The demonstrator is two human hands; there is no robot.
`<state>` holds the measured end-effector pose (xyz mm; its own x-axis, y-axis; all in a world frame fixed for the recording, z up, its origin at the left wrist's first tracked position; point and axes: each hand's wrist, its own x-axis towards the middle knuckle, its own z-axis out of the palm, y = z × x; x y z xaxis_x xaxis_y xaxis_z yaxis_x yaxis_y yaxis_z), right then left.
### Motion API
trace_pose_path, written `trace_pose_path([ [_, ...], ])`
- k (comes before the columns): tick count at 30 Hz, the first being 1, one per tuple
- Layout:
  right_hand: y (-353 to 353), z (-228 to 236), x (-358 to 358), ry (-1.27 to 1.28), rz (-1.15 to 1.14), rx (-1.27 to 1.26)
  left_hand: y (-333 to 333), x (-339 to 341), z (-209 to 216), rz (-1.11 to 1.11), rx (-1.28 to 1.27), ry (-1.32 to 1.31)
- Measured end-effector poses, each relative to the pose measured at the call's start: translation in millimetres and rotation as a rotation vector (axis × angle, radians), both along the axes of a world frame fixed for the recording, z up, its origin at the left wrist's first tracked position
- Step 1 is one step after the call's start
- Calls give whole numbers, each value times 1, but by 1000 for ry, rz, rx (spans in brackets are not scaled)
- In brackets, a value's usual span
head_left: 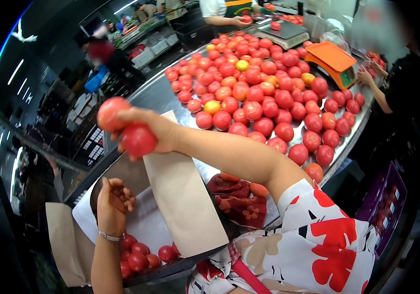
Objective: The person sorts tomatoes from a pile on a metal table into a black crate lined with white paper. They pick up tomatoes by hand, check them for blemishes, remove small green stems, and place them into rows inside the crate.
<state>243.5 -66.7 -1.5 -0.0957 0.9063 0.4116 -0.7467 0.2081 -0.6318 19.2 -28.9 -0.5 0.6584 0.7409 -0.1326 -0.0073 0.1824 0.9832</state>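
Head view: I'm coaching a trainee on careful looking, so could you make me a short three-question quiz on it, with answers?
1. Count: how many tomatoes does the right hand hold?
2. True or false: the left hand grips a tomato.
3. Multiple choice: what colour is the top of the scale nearest the picture's right edge?
a) blue
b) orange
c) purple

Key:
1. Two.
2. False: its fingers are half curled and it shows nothing in its grasp, at the open box.
3. b.
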Motion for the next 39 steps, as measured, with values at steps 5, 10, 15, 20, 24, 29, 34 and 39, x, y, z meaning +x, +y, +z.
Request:
trace_pose_path([
  [5, -26, -58, 126, 217, -548, -126, -1, 10, -9, -79, 19, 125],
  [10, -71, -133, 249, 389, -1218, -532, -4, 10, -11, -148, 58, 179],
  [15, -86, -143, 279, 326, -1617, -890, -2, 10, -24, -225, 51, 278],
  [20, -36, -110, 274, -91, -1829, -777, -8, 18, -29, -321, 100, 367],
  [24, 16, -1, 177, -312, -1501, -298, -43, 42, -13, -447, 199, 276],
  [29, 25, 83, -8, -968, -978, 362, -78, 52, -9, -427, 475, 247],
  [34, 36, 52, -100, -1422, -491, 398, -64, 55, -16, -336, 216, 303],
  [39, 47, -30, -111, -1467, -568, 300, -35, 48, -42, -684, 677, 768],
])
